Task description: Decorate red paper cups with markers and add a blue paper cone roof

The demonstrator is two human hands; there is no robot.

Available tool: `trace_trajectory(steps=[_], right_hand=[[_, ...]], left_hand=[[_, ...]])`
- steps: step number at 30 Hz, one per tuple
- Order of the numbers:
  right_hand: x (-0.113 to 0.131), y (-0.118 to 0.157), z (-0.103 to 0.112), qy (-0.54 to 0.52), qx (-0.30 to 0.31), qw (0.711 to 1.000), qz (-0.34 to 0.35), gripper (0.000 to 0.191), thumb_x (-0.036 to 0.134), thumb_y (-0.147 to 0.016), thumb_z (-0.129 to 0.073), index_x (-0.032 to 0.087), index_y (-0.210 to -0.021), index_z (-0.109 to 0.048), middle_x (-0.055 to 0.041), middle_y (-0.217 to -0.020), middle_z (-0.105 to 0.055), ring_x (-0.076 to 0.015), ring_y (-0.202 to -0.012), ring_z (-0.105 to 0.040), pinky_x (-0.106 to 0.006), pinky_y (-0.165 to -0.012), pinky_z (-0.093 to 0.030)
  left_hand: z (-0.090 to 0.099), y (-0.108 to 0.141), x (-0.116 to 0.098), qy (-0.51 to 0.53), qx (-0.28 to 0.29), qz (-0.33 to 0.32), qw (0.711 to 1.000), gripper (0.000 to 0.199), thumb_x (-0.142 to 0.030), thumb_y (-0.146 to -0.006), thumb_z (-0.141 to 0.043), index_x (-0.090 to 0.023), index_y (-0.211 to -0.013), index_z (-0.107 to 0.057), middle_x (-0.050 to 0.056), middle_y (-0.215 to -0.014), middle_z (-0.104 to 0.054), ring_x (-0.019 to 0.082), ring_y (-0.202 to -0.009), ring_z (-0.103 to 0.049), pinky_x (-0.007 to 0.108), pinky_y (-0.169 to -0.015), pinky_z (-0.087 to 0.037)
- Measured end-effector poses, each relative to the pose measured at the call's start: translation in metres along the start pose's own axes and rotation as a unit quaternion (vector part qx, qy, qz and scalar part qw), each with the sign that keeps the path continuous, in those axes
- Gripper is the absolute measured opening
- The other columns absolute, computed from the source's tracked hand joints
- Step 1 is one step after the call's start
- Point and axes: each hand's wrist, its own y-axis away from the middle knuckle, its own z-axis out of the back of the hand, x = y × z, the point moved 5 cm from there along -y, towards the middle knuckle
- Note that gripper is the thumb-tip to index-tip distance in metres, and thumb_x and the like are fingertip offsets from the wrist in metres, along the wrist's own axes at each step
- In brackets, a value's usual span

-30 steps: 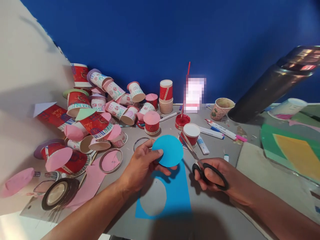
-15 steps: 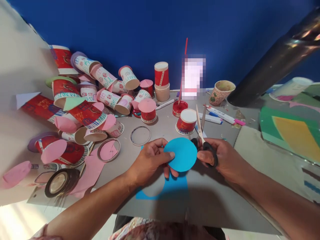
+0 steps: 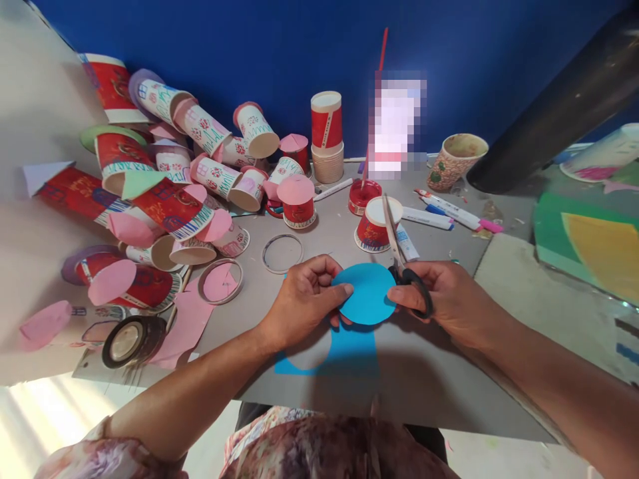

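We held a flat blue circle (image 3: 367,299)

Closest to us was our blotchy, patterned cloth (image 3: 319,446). Past it, a blue paper sheet (image 3: 357,352) with a round gap lay on the smooth grey table (image 3: 299,392). Above the sheet, our left hand (image 3: 309,299) pinched the smooth circle, thumb on top and fingers under it. Our right hand (image 3: 439,296) was closed around the black handles of the scissors (image 3: 394,243), and its thumb pressed the circle's right edge. The shiny metal blades pointed away, across a short red cup (image 3: 373,229). A thin ring (image 3: 301,254) lay left of the cup. On our left we had a messy heap of paper cups (image 3: 174,206), some with pink hats. Farther back, a thin red stick (image 3: 384,48) stood in wet-looking red paint (image 3: 365,191), and the wall (image 3: 269,40) was deep blue.
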Motion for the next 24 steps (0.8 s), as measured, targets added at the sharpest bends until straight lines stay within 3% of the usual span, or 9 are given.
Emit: trace_trajectory(steps=[3, 7, 9, 11, 14, 16, 19, 24], right_hand=[[-0.004, 0.001, -0.002, -0.008, -0.01, 1.0, -0.014, 0.046, 0.052, -0.062, -0.09, 0.02, -0.056, -0.058, 0.0049, -0.046, -0.048, -0.0073, -0.042, -0.039, -0.023, -0.04, -0.026], [-0.005, 0.001, -0.004, -0.039, -0.012, 0.999, -0.024, 0.044, 0.046, -0.06, -0.091, 0.02, -0.055, -0.056, 0.0052, -0.045, -0.049, -0.007, -0.041, -0.039, -0.022, -0.039, -0.024], [-0.005, 0.001, -0.005, -0.047, -0.007, 0.998, -0.033, 0.043, 0.045, -0.059, -0.092, 0.019, -0.055, -0.057, 0.005, -0.046, -0.049, -0.007, -0.041, -0.039, -0.022, -0.039, -0.025], [-0.005, 0.0, -0.006, -0.048, -0.001, 0.998, -0.039, 0.042, 0.045, -0.059, -0.092, 0.019, -0.055, -0.058, 0.0047, -0.046, -0.05, -0.0071, -0.041, -0.039, -0.023, -0.039, -0.026], [-0.006, 0.0, -0.006, -0.042, 0.014, 0.998, -0.041, 0.042, 0.049, -0.06, -0.091, 0.018, -0.06, -0.063, 0.0018, -0.052, -0.057, -0.0079, -0.043, -0.041, -0.023, -0.04, -0.029], [-0.004, 0.0, -0.005, -0.033, 0.017, 0.999, -0.024, 0.044, 0.053, -0.06, -0.091, 0.018, -0.064, -0.064, 0.0007, -0.057, -0.059, -0.0093, -0.047, -0.044, -0.024, -0.042, -0.033], [0.004, 0.002, -0.002, -0.022, -0.001, 0.999, 0.025, 0.048, 0.055, -0.056, -0.093, 0.019, -0.074, -0.065, 0.0019, -0.062, -0.057, -0.0117, -0.055, -0.047, -0.024, -0.047, -0.039], [0.008, 0.002, 0.001, -0.006, -0.039, 0.998, 0.046, 0.056, 0.054, -0.057, -0.093, 0.021, -0.095, -0.069, 0.0005, -0.071, -0.062, -0.0153, -0.061, -0.056, -0.027, -0.052, -0.048]], left_hand=[[-0.002, 0.007, -0.002, -0.044, -0.01, -0.035, 0.998, 0.041, -0.042, -0.078, -0.087, -0.02, -0.103, -0.064, 0.001, -0.08, -0.071, 0.014, -0.061, -0.066, 0.023, -0.054, -0.054], [-0.007, 0.016, -0.006, -0.195, -0.032, -0.101, 0.975, 0.096, -0.033, -0.053, -0.102, -0.027, -0.14, -0.062, 0.012, -0.135, -0.069, 0.032, -0.108, -0.071, 0.034, -0.083, -0.059], [-0.01, 0.019, -0.008, -0.253, -0.035, -0.13, 0.958, 0.092, -0.033, -0.06, -0.099, -0.028, -0.144, -0.062, 0.013, -0.146, -0.064, 0.038, -0.129, -0.062, 0.042, -0.101, -0.055], [-0.011, 0.019, -0.008, -0.27, -0.041, -0.149, 0.95, 0.077, -0.029, -0.071, -0.091, -0.026, -0.142, -0.064, 0.013, -0.146, -0.065, 0.038, -0.136, -0.058, 0.044, -0.111, -0.049], [-0.006, 0.018, -0.007, -0.228, -0.07, -0.138, 0.961, 0.057, -0.022, -0.078, -0.081, -0.025, -0.134, -0.069, 0.011, -0.135, -0.072, 0.032, -0.121, -0.068, 0.038, -0.103, -0.054], [-0.004, 0.015, -0.002, -0.156, -0.059, -0.083, 0.983, 0.046, -0.026, -0.083, -0.078, -0.023, -0.129, -0.07, 0.009, -0.112, -0.078, 0.025, -0.096, -0.074, 0.032, -0.083, -0.059], [-0.005, 0.011, 0.006, -0.045, -0.022, -0.007, 0.999, 0.04, -0.036, -0.089, -0.074, -0.019, -0.125, -0.067, 0.004, -0.078, -0.074, 0.018, -0.068, -0.07, 0.025, -0.058, -0.054], [-0.007, 0.008, 0.009, -0.006, -0.022, 0.004, 1.0, 0.04, -0.03, -0.087, -0.077, -0.017, -0.123, -0.066, 0.003, -0.077, -0.073, 0.015, -0.066, -0.07, 0.023, -0.058, -0.054]])
